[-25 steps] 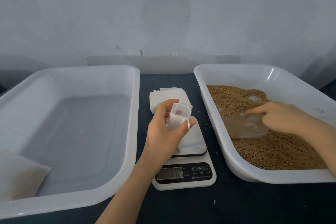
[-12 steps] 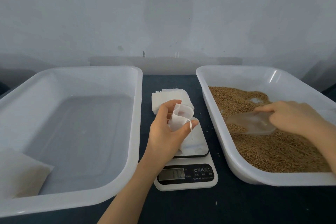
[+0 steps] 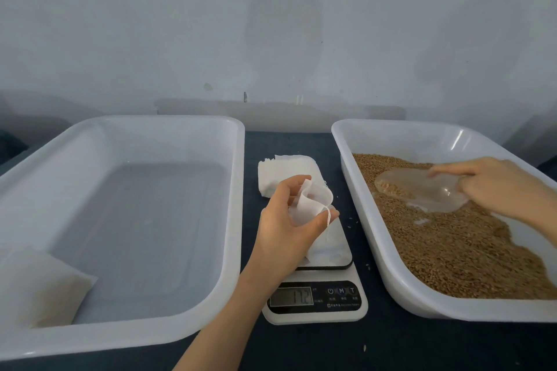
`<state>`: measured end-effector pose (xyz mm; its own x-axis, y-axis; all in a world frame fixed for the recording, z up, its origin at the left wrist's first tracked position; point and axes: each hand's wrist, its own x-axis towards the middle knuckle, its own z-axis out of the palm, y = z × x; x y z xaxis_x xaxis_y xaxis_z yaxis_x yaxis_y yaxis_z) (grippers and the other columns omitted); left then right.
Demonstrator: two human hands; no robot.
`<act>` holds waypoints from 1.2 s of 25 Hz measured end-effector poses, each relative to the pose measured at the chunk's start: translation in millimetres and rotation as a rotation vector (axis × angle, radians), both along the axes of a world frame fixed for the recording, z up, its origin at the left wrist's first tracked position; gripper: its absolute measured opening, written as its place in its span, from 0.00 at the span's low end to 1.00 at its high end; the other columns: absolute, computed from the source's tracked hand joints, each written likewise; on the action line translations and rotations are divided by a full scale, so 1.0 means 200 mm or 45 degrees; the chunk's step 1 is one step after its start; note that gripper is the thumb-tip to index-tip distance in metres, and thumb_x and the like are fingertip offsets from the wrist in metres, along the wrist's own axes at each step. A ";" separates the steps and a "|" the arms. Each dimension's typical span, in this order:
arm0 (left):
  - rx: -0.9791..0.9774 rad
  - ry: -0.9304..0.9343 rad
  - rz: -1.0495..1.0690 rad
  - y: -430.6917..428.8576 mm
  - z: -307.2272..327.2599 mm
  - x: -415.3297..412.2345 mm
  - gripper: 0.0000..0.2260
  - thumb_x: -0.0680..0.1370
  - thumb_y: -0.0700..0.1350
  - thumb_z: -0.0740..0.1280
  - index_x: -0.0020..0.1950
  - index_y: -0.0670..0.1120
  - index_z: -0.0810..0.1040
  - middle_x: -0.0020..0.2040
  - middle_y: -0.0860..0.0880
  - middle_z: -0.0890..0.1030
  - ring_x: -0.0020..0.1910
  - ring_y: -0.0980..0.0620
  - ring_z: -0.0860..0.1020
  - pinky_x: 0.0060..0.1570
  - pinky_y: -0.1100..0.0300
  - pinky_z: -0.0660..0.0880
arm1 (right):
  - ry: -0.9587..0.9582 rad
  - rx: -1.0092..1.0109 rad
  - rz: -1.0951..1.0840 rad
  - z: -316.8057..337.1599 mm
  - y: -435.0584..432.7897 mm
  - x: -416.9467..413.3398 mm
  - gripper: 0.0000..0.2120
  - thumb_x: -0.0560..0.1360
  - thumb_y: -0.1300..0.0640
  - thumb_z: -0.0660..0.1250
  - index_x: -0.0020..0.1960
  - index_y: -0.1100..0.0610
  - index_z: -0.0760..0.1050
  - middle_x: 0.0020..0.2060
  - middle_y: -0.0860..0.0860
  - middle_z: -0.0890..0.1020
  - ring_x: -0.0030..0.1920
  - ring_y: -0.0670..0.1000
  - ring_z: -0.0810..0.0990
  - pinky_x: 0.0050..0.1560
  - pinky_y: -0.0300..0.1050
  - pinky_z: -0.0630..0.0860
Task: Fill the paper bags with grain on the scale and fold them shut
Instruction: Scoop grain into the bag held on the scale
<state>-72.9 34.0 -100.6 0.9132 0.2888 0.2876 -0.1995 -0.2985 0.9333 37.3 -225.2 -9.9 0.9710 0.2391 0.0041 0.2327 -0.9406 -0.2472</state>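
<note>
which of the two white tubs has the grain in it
The right tub, where the right hand holds a clear scoop; the left tub holds only one bag.

scale (image 3: 315, 301) hemmed between tubs (image 3: 235, 190), bag stack (image 3: 286, 173) behind

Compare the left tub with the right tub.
The right tub holds a bed of brown grain; the left tub holds no loose grain, only one filled bag in its near left corner. The right hand works a clear scoop inside the right tub; no hand is in the left tub. Both are white, rectangular, round-cornered, and flank the scale.
</note>
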 end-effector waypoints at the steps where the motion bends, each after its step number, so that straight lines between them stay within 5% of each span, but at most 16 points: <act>1: -0.005 0.009 -0.003 0.00 0.00 0.00 0.22 0.69 0.56 0.73 0.55 0.68 0.65 0.55 0.67 0.73 0.56 0.62 0.74 0.50 0.74 0.72 | -0.023 0.015 0.010 0.04 0.01 -0.01 0.27 0.75 0.66 0.57 0.47 0.31 0.74 0.57 0.45 0.80 0.16 0.44 0.62 0.19 0.36 0.66; 3: -0.026 0.020 -0.014 0.01 -0.01 0.00 0.21 0.69 0.57 0.74 0.55 0.68 0.66 0.55 0.67 0.73 0.56 0.64 0.73 0.48 0.75 0.71 | -0.048 -0.004 0.047 0.13 0.07 -0.05 0.25 0.75 0.65 0.57 0.48 0.32 0.76 0.35 0.35 0.79 0.15 0.44 0.63 0.17 0.34 0.64; 4: -0.036 0.018 -0.021 0.01 -0.01 0.00 0.21 0.69 0.57 0.74 0.54 0.68 0.66 0.54 0.67 0.74 0.55 0.66 0.73 0.47 0.76 0.71 | -0.055 -0.046 0.081 0.17 0.11 -0.07 0.25 0.75 0.64 0.57 0.47 0.31 0.75 0.34 0.35 0.77 0.17 0.45 0.65 0.17 0.34 0.64; 9: -0.076 0.007 -0.033 0.01 -0.01 0.00 0.22 0.69 0.54 0.74 0.56 0.66 0.67 0.53 0.67 0.74 0.54 0.68 0.72 0.43 0.80 0.70 | -0.071 -0.155 0.242 0.28 0.31 -0.11 0.27 0.74 0.63 0.57 0.43 0.28 0.73 0.56 0.41 0.78 0.33 0.55 0.83 0.33 0.47 0.79; 12: -0.088 -0.013 -0.042 0.01 0.00 0.00 0.21 0.70 0.52 0.75 0.55 0.65 0.68 0.50 0.70 0.74 0.52 0.73 0.71 0.43 0.82 0.67 | -0.119 -0.291 0.280 0.31 0.39 -0.14 0.26 0.72 0.62 0.56 0.48 0.28 0.73 0.62 0.45 0.77 0.24 0.46 0.79 0.29 0.42 0.76; 16: -0.080 -0.023 -0.043 0.01 0.00 0.00 0.22 0.70 0.52 0.75 0.57 0.65 0.67 0.51 0.69 0.73 0.52 0.77 0.69 0.43 0.83 0.65 | -0.196 -0.511 0.285 0.33 0.48 -0.17 0.28 0.70 0.62 0.56 0.50 0.27 0.71 0.50 0.43 0.82 0.23 0.43 0.70 0.28 0.39 0.63; 19: -0.059 -0.017 -0.045 0.01 -0.02 0.01 0.24 0.70 0.53 0.74 0.61 0.63 0.67 0.53 0.68 0.72 0.53 0.77 0.67 0.43 0.84 0.65 | -0.283 -0.636 0.322 0.35 0.54 -0.20 0.27 0.71 0.61 0.55 0.56 0.29 0.71 0.30 0.38 0.69 0.30 0.39 0.63 0.32 0.41 0.60; 24: -0.053 -0.016 -0.038 0.01 -0.02 0.02 0.25 0.70 0.53 0.74 0.64 0.59 0.68 0.53 0.68 0.73 0.54 0.73 0.69 0.44 0.82 0.68 | -0.451 -0.826 0.440 0.41 0.65 -0.26 0.26 0.71 0.58 0.53 0.59 0.33 0.71 0.52 0.46 0.79 0.49 0.51 0.76 0.50 0.48 0.65; 30: -0.086 -0.028 -0.045 0.02 -0.02 0.02 0.23 0.70 0.50 0.75 0.60 0.60 0.68 0.52 0.66 0.74 0.53 0.74 0.70 0.43 0.81 0.68 | -0.668 -1.089 0.444 0.44 0.79 -0.37 0.20 0.69 0.59 0.55 0.53 0.42 0.76 0.42 0.49 0.79 0.39 0.51 0.76 0.45 0.49 0.59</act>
<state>-68.2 37.1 -103.8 0.9168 0.2760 0.2885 -0.2293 -0.2273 0.9464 -36.6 -68.0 77.9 0.7735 0.6256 0.1016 0.4086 -0.6149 0.6745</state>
